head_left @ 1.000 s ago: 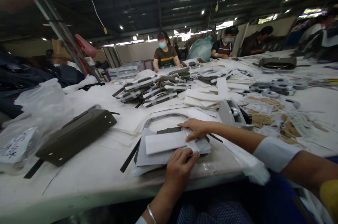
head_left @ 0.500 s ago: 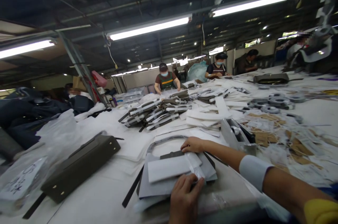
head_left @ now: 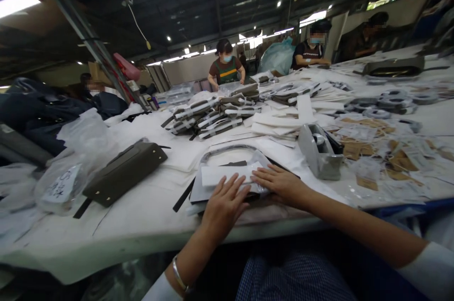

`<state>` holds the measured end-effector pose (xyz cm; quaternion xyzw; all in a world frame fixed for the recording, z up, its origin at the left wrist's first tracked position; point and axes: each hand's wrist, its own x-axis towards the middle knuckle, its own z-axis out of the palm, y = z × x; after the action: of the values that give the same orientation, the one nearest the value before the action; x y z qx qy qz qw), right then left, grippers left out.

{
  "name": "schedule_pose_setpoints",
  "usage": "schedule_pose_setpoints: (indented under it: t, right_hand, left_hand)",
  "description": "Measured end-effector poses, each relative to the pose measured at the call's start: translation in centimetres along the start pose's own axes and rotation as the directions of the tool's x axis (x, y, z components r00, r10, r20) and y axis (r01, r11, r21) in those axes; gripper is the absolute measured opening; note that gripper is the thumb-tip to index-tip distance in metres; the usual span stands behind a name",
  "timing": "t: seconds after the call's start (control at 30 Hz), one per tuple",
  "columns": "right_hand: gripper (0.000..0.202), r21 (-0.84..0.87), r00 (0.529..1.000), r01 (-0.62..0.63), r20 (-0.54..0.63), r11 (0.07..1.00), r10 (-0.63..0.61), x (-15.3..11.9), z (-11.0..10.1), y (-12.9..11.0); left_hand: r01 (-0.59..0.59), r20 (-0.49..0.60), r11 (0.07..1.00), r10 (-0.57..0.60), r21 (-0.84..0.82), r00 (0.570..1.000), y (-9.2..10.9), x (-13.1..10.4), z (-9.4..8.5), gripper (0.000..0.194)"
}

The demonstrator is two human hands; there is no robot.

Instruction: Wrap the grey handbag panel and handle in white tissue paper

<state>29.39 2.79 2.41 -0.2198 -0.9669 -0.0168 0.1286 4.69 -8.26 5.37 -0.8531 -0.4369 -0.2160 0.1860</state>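
My left hand point(head_left: 227, 204) lies with fingers spread on the front of a handbag panel, its fingertips over a white foam strip point(head_left: 216, 176). From the right, my right hand point(head_left: 278, 182) rests flat, fingers stretched out, on the strip's right end and the clear plastic there. Beneath them a dark handbag point(head_left: 195, 192) lies flat, covered with grey-white sheet, a strap sticking out to its left. Its wrapped handle point(head_left: 230, 146) arches away from me. What lies under my palms is hidden.
An olive-brown bag point(head_left: 127, 173) lies at left beside clear plastic bags point(head_left: 83, 138). Wrapped strap bundles point(head_left: 213, 114) are heaped behind. A grey tape dispenser point(head_left: 319, 154) stands at right, near brown tags point(head_left: 400, 164) and tape rolls point(head_left: 393, 101). Co-workers sit across the table point(head_left: 142, 232).
My fingers have gone from gripping at the strip and tape to lying flat on them. My right hand has come nearer. The view has tilted down, showing the table's front edge.
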Motion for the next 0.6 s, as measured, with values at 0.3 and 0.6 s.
schedule_pose_setpoints:
  t: [0.3,0.6]
  right_hand:
    - [0.053,-0.162,0.979,-0.070,-0.200,0.984,0.037,-2.1,-0.6,0.9]
    - [0.028,0.508,0.853,-0.429,-0.045,0.747,0.520,-2.8,0.3,-7.9]
  left_hand:
    - [0.078,0.185,0.971,-0.122,0.227,0.975,-3.4,-3.7,1.6,0.060]
    - [0.083,-0.006,0.988,-0.083,0.127,0.997,-3.9,-5.9,4.3,0.062]
